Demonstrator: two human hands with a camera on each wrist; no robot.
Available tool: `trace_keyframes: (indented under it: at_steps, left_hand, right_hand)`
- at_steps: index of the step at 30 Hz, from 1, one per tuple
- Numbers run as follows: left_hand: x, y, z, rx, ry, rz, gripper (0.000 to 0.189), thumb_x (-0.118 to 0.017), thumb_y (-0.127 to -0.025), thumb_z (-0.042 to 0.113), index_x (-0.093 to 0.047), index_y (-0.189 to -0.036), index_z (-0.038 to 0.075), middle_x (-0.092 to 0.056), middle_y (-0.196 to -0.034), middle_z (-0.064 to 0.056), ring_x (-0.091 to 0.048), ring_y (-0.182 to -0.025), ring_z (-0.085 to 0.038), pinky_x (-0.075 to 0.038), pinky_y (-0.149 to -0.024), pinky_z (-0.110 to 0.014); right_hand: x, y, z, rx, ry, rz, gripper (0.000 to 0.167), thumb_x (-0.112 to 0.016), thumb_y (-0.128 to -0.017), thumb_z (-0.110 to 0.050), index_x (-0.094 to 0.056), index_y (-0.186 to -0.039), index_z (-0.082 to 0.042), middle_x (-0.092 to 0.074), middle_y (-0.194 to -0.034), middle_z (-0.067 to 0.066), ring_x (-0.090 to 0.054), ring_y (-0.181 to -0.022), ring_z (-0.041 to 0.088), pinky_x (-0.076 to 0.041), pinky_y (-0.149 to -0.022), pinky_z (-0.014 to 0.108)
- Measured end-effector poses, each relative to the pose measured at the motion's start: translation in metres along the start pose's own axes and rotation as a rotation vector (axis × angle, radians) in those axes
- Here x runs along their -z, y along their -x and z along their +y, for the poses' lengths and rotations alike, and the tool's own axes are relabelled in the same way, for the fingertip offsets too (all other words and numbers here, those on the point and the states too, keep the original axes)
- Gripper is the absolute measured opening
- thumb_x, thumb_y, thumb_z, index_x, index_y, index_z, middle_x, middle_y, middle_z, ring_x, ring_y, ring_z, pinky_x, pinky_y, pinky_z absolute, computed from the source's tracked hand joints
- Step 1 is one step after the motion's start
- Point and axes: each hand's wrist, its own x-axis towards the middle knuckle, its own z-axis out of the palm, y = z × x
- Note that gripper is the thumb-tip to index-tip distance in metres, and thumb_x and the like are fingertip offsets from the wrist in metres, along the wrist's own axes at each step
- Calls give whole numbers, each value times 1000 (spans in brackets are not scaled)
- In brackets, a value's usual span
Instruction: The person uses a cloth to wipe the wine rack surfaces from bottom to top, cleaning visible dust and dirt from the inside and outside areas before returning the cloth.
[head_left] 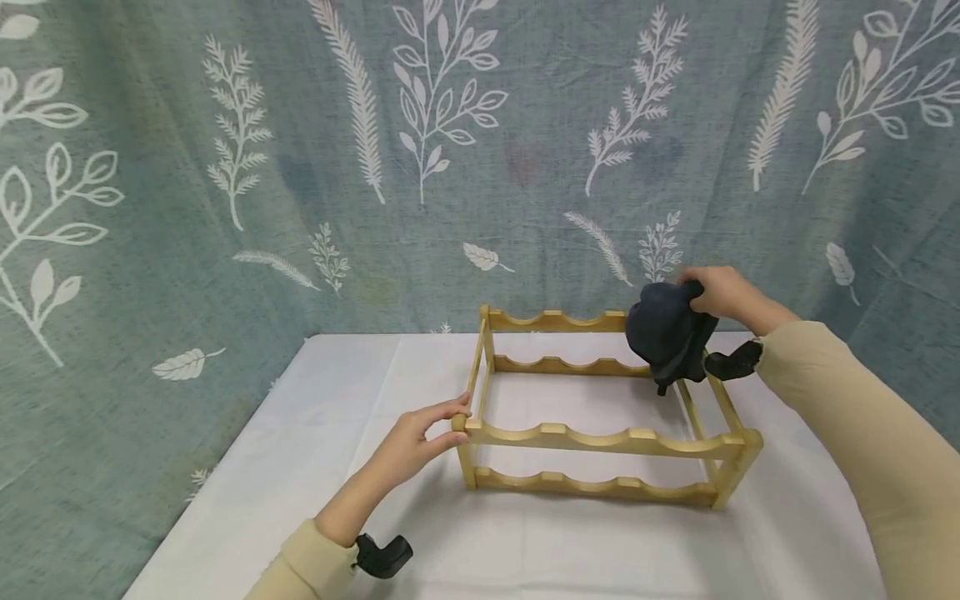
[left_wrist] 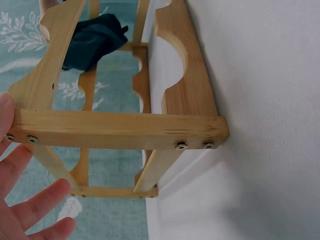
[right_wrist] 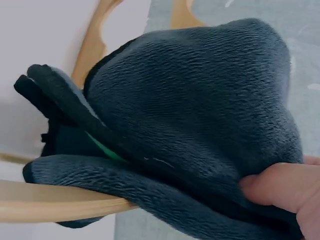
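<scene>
A light wooden rack point(head_left: 592, 442) with scalloped rails stands on the white-covered table. My left hand point(head_left: 405, 446) pinches its front left upper corner between thumb and index finger; in the left wrist view, the other fingers point(left_wrist: 42, 205) spread loosely beside the frame. At the rack's right end, my right hand point(head_left: 723, 293) holds a bunched dark blue-grey plush cloth point(head_left: 660, 325) from above. Up close in the right wrist view, the thumb point(right_wrist: 280, 187) presses into the cloth point(right_wrist: 200, 100), whose dark-edged folds lie against a wooden bar point(right_wrist: 65, 202). My right fingers are mostly hidden behind it.
The white tabletop point(head_left: 360, 367) extends around the rack. Behind it hangs a grey-green curtain point(head_left: 300, 167) with white leaf prints. A black wrist-worn device point(head_left: 384, 557) sits at my left cuff, another point(head_left: 735, 361) at my right.
</scene>
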Motion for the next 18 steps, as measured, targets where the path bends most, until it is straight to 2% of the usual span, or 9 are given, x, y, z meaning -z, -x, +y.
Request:
trace_keyframes:
  at_steps: [2, 3, 5, 7, 10, 13, 16, 18]
  left_hand:
    - [0, 0, -1, -14, -9, 5, 30, -65, -82, 24, -64, -110, 13, -50, -133, -2, -48, -121, -22, -40, -97, -43]
    - [0, 0, 0, -21, -16, 8, 30, -65, -82, 25, -64, -110, 13, -50, -133, -2, -49, -121, -22, -41, -96, -42]
    - [-1, -1, 0, -30, -35, 14, 30, -65, -82, 27, -64, -110, 15, -51, -132, -2, -50, -120, -22, -42, -95, -42]
    - [0, -1, 1, -27, -45, 21, 30, -65, -82, 28, -64, -110, 16, -52, -132, -1, -50, -119, -22, -42, -95, -42]
    - [1, -1, 2, -16, -55, 20, 31, -65, -82, 30, -64, -110, 16, -52, -132, -1, -51, -119, -22, -43, -94, -42]
    - [1, 0, 2, -5, -51, 14, 32, -64, -82, 31, -63, -111, 16, -51, -133, -1, -50, -119, -22, -43, -93, -42]
    - [1, 1, 2, 7, -40, 7, 33, -64, -82, 32, -63, -111, 17, -50, -133, -1, -50, -120, -22, -44, -93, -41]
    - [1, 2, 1, 11, -36, 3, 33, -64, -82, 32, -63, -112, 17, -50, -134, 0, -50, -120, -22, -44, -93, -41]
  right_hand:
    - [-1, 4, 3, -25, -20, -49, 42, -54, -84, 0, -47, -124, 8, -44, -123, 37, -43, -108, 50, -41, -81, 55]
    - [-1, 6, 5, -26, -27, -64, 42, -54, -84, 0, -46, -125, 9, -43, -124, 38, -41, -110, 51, -38, -86, 57]
    - [-3, 10, 10, -20, -59, -74, 43, -54, -84, -2, -46, -125, 9, -42, -124, 38, -41, -111, 52, -37, -87, 59]
    - [-5, 15, 15, -29, -110, -63, 43, -54, -85, -4, -45, -125, 9, -42, -125, 38, -41, -111, 52, -36, -88, 60]
    - [-5, 23, 24, -78, -212, 10, 44, -52, -89, -10, -42, -128, 8, -41, -124, 38, -43, -108, 51, -38, -84, 59]
    - [-4, 30, 30, -164, -332, 182, 46, -47, -92, -15, -38, -131, 5, -39, -125, 36, -43, -107, 50, -38, -82, 59]
    - [-3, 33, 31, -199, -416, 446, 45, -44, -92, -14, -39, -131, 5, -42, -125, 34, -44, -106, 47, -38, -81, 56]
    - [-3, 32, 29, -177, -441, 627, 41, -43, -90, -10, -44, -128, 6, -46, -122, 33, -45, -105, 46, -36, -83, 55]
